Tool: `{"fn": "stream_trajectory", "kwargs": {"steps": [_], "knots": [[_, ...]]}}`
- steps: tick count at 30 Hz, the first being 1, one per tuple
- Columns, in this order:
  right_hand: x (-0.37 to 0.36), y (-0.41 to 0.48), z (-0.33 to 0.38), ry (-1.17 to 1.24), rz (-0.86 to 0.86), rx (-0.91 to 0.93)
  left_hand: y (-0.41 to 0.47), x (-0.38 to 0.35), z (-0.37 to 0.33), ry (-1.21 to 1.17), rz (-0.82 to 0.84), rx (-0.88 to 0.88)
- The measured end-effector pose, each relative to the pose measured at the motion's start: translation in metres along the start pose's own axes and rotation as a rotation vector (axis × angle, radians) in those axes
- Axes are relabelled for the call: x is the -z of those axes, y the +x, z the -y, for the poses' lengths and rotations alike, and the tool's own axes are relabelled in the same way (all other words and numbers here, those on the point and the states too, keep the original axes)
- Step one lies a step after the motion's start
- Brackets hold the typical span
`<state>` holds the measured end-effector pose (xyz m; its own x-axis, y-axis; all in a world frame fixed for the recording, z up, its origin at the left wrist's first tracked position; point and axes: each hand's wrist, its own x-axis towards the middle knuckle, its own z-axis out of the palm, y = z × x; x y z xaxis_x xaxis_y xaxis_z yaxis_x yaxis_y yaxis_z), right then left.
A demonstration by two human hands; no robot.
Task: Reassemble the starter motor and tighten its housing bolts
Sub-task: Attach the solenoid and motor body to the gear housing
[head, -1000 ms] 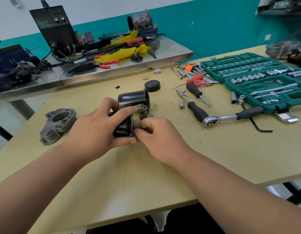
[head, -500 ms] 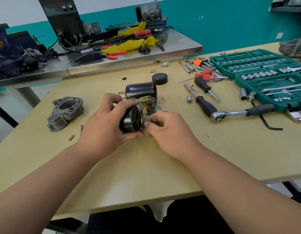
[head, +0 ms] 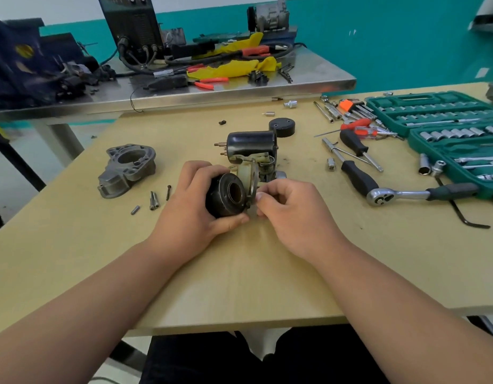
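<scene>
Black and drum-shaped, the starter motor [head: 227,199] sits near the middle of the tabletop [head: 239,286], toward its near edge. The left hand [head: 188,207] has a closed grip round the drum, fingers over the top and thumb beneath. The right hand [head: 293,214] meets it from the right, its curled fingertips pinching the thin metal plate at the drum's end. The palms hide the drum's left side, and it is unclear whether anything small is held at the plate. The drum's long axis runs roughly left to right, with its open bore facing right and up. The solenoid [head: 251,144] lies parallel just behind, its studs pointing toward the left edge. A grey nose housing [head: 127,169] and loose bolts [head: 154,200] lie further left.
</scene>
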<state>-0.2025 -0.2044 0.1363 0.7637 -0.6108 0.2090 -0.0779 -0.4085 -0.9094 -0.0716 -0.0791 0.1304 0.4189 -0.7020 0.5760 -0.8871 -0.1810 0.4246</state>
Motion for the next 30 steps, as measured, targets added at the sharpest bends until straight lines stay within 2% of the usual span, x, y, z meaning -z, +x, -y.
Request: {"fn": "stream_trajectory", "kwargs": {"steps": [11,17,22,25,30], "knots": [[-0.002,0.004,0.001,-0.025,0.024,0.009,0.019,0.008,-0.006,0.153,-0.016,-0.083],[-0.002,0.007,0.001,-0.018,0.011,0.011,0.031,0.017,-0.013,0.282,0.067,-0.183],[-0.001,0.009,-0.001,-0.010,0.008,0.016,0.035,0.018,-0.016,0.329,0.080,-0.216],[0.000,0.008,-0.001,-0.013,0.011,0.023,0.038,0.020,-0.018,0.401,0.084,-0.295],[0.003,0.008,-0.001,-0.015,0.019,0.009,0.041,0.025,-0.023,0.497,0.188,-0.359]]}}
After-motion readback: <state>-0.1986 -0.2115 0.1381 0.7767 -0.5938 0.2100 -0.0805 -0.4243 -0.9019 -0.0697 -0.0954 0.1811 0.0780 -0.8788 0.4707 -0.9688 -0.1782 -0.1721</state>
